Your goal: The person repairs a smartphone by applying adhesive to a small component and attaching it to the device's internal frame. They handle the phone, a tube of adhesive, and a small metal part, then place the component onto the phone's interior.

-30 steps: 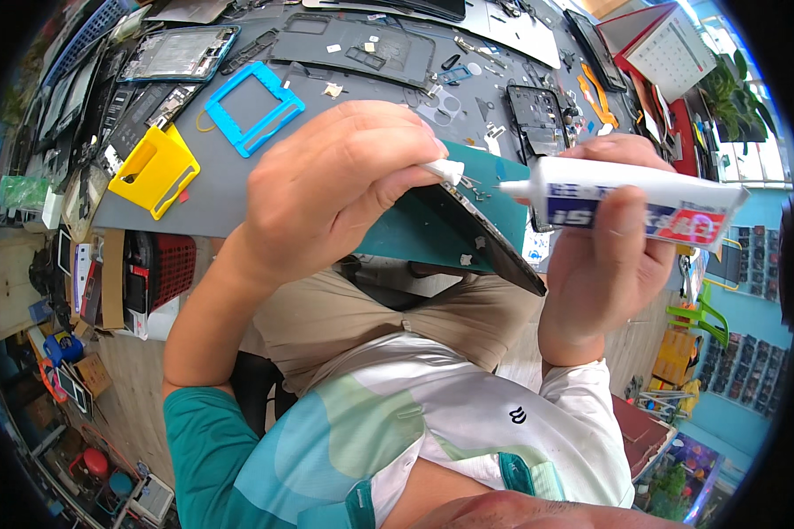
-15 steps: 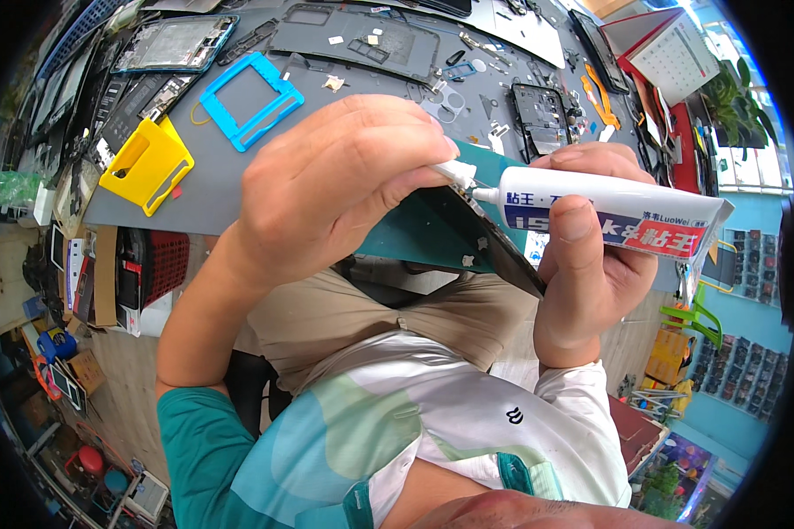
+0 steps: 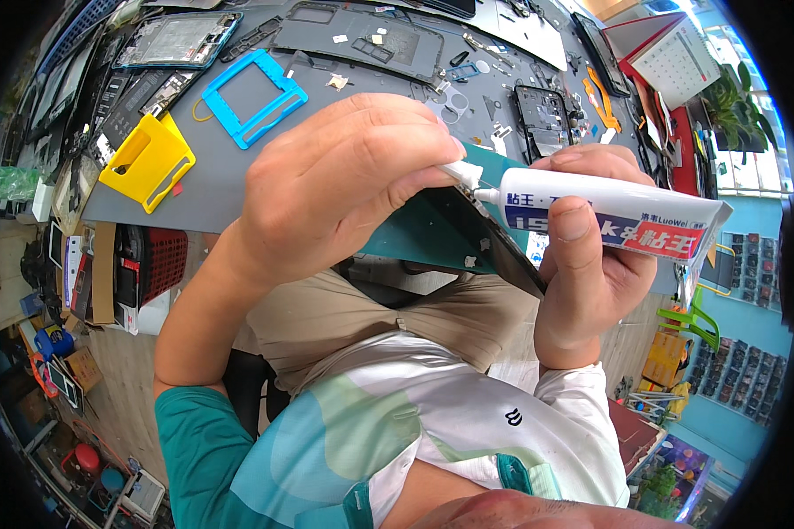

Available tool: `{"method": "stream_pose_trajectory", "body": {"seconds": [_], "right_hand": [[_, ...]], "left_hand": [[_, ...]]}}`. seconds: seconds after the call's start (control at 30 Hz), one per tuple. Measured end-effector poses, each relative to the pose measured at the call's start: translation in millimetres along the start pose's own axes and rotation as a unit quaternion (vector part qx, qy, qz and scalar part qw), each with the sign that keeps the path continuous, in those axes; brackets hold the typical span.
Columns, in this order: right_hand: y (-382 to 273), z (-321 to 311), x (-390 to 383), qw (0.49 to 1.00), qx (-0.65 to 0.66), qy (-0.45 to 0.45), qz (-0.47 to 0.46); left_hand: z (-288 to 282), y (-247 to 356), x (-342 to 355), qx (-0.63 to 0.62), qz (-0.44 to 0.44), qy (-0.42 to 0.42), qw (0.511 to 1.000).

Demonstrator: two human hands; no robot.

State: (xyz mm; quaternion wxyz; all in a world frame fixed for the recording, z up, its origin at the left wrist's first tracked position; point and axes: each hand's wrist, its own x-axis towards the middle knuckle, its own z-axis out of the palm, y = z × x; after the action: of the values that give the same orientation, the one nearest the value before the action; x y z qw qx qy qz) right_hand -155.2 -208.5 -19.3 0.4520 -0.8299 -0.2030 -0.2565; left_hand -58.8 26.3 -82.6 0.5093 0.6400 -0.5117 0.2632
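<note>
My left hand (image 3: pixel 344 176) pinches a small white cap (image 3: pixel 466 175) between thumb and fingertips, beside the thin nozzle of a glue tube. White with blue and red print, the glue tube (image 3: pixel 617 196) lies sideways in my right hand (image 3: pixel 582 282), its thumb across the front. Below the cap and nozzle, a thin dark phone-like panel (image 3: pixel 507 251) slants down from my left fingers to the base of my right thumb. I cannot tell which hand carries the panel. A teal mat (image 3: pixel 415 231) lies beneath it.
On the grey bench (image 3: pixel 212 198), a yellow plastic holder (image 3: pixel 163 150) and a blue plastic frame (image 3: pixel 254 137) lie to the left. Beyond my hands are a grey phone housing (image 3: pixel 406 48), a black phone frame (image 3: pixel 543 119) and loose small parts. A desk calendar (image 3: pixel 675 70) stands far right.
The cap, the tube and both hands hold almost the same pose. The bench has shifted very slightly to the right in the view.
</note>
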Motion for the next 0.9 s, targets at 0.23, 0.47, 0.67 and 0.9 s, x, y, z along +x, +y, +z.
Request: {"method": "stream_pose_trajectory", "body": {"seconds": [0.23,0.47,0.67,0.9], "right_hand": [[-7,3,0,0.998,-0.001,0.02,0.054],[-8,2,2,0.999,0.0,0.014,0.051],[4,6,-5,0.992,0.076,0.084,0.052],[7,-2,-5,0.872,0.438,0.091,0.198]], "left_hand": [[1,0,1,-0.003,0.001,0.003,1.0],[1,1,1,-0.002,0.0,0.003,1.0],[0,1,1,-0.004,-0.002,0.0,1.0],[0,0,1,-0.003,0.001,-0.004,1.0]]}}
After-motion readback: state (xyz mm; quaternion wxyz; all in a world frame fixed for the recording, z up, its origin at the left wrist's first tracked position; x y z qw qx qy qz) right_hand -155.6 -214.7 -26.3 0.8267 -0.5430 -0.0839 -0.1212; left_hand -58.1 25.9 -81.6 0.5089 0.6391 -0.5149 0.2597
